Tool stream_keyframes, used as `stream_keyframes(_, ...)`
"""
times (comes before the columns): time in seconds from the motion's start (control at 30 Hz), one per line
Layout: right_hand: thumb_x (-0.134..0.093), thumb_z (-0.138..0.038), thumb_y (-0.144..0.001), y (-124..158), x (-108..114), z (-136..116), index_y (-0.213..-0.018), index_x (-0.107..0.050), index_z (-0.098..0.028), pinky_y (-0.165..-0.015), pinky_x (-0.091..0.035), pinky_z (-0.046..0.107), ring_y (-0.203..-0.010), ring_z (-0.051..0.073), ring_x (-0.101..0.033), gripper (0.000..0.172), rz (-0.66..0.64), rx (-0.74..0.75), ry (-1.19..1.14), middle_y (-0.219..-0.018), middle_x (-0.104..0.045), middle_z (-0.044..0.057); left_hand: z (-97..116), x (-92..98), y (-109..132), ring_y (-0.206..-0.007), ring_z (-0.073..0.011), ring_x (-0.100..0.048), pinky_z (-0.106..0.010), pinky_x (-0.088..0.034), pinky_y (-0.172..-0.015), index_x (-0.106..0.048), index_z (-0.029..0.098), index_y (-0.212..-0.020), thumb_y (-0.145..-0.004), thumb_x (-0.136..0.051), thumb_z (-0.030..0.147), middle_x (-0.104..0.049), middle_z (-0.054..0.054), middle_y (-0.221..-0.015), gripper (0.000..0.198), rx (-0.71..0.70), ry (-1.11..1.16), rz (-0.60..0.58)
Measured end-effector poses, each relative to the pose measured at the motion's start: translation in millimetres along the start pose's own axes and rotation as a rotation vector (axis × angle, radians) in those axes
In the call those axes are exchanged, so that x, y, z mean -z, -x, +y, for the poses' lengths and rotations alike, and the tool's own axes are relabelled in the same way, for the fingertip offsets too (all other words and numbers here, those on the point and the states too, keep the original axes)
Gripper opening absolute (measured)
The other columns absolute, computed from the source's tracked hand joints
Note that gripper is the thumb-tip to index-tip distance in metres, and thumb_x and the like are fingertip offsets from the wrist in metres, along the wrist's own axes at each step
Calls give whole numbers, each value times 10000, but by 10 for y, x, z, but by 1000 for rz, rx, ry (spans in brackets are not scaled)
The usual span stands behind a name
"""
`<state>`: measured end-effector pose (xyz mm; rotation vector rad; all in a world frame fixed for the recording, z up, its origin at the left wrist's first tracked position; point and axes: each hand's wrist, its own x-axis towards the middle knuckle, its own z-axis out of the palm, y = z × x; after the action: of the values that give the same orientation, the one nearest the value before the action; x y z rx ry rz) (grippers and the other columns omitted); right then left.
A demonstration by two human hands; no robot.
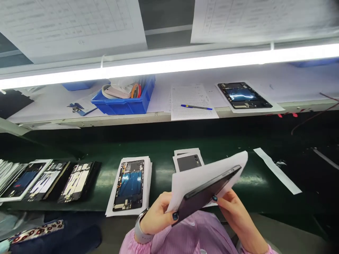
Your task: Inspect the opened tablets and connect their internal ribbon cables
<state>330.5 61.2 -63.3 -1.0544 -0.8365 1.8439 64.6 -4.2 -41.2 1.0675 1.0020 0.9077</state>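
A dark tablet (197, 201) is tilted up above the bench, with a white paper sheet (206, 173) against its far side. My left hand (160, 213) grips its left end, thumb on the near face. At the other end my right hand (231, 206) pinches tablet and paper, thumb in front and the other fingers mostly hidden behind. Partly covered by the held paper, a grey tablet back cover (187, 162) with a camera lies on white sheets. Left of my hands, an opened tablet (129, 185) with its inner parts showing rests on stacked paper.
Several opened tablets (75, 181) and paper-interleaved units lie in a row at the left. A paper strip (277, 169) is on the green bench (161, 155). The shelf above holds a blue bin (124, 106), a pen (196, 107) on a form and another opened tablet (243, 95).
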Motion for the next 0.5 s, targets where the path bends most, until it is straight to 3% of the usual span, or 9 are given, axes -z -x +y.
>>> stream_keyframes(0.2, -997, -405, -545, 37, 173, -31, -836, -792, -218, -791, -559, 438, -844, 343, -701, 402, 159, 55, 85, -866, -766, 99, -116, -61, -85, -1145, -330, -625, -428, -425, -1120, -790, 225, -1047, -771, -673, 718, -737, -132, -1124, 578, 15, -50, 105)
stream_keyframes(0.3, -992, -413, -528, 67, 140, -50, -832, -790, -221, -801, -564, 454, -850, 356, -704, 412, 226, 78, 88, -871, -767, 96, -208, -75, -126, -1182, -332, -610, -426, -419, -1138, -800, 238, -1024, -780, -652, 721, -752, -126, -1101, 561, 52, -77, 123)
stream_keyframes(0.4, -977, -429, -526, 81, 154, -57, -841, -795, -227, -814, -568, 467, -883, 379, -706, 416, 277, 81, 93, -875, -767, 91, -342, -57, -161, -1174, -341, -614, -450, -387, -1162, -808, 235, -975, -756, -667, 708, -761, -122, -1048, 540, 87, -95, 228)
stream_keyframes(0.5, -975, -436, -493, 52, 249, -55, -784, -792, -223, -790, -575, 485, -874, 404, -705, 405, 286, 50, 118, -850, -766, 98, -332, -49, -193, -1168, -339, -624, -436, -360, -1184, -807, 248, -952, -736, -701, 650, -767, -106, -999, 469, 130, -122, 276)
